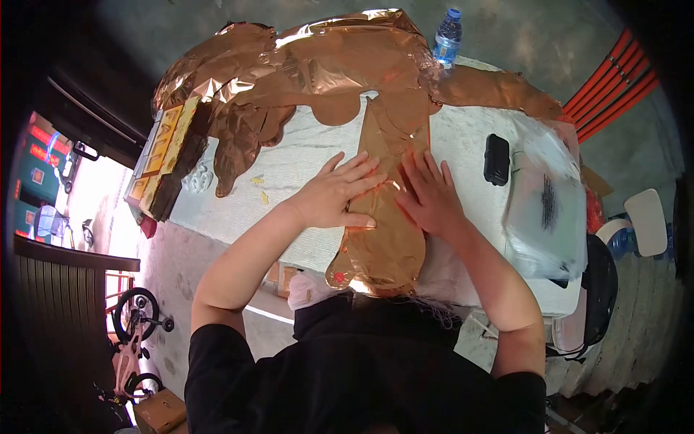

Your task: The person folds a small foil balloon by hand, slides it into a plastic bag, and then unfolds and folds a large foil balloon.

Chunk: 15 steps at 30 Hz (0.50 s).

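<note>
A flat, shiny copper-coloured foil balloon lies lengthwise on the white-covered table, its rounded near end close to my body. A small red spot shows near its lower left edge. My left hand rests on the foil's left side, fingers stretched out and thumb apart. On the right side lies my right hand, palm down with its fingers spread. Neither hand is wrapped round anything. Beyond the hands, more crumpled copper foil spreads across the far side of the table.
A water bottle stands at the far edge. To the right are a black case and clear plastic bags. A yellow patterned box is at the left, near small yellow scraps. Red pipes run at upper right.
</note>
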Each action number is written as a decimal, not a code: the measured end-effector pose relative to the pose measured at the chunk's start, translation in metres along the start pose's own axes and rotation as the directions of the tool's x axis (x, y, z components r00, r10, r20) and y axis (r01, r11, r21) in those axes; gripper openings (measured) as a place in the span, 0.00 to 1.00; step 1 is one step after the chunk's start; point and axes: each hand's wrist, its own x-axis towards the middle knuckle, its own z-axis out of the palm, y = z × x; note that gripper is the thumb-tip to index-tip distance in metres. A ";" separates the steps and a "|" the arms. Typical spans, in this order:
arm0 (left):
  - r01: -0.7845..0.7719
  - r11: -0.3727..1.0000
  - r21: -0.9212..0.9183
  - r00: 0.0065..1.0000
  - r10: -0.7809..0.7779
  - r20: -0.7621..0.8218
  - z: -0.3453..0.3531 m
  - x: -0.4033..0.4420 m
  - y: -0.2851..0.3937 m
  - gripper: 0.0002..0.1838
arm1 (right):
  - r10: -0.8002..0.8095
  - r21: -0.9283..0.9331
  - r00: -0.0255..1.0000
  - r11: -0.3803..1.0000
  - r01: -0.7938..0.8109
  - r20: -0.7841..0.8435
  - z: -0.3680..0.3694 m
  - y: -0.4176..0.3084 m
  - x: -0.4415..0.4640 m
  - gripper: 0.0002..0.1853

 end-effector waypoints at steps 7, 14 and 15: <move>-0.006 0.999 -0.054 0.997 0.001 -0.080 -0.003 -0.003 0.002 0.49 | -0.025 -0.085 1.000 0.996 0.025 0.000 -0.003 -0.007 -0.001 0.37; -0.020 0.997 -0.076 1.000 0.020 -0.004 -0.002 -0.003 -0.001 0.49 | -0.053 -0.090 0.999 0.995 0.054 0.004 -0.003 -0.005 -0.002 0.34; -0.026 0.995 -0.092 1.000 0.025 -0.015 -0.003 -0.003 -0.001 0.48 | -0.059 -0.105 0.998 0.993 0.061 0.017 -0.003 -0.004 -0.002 0.33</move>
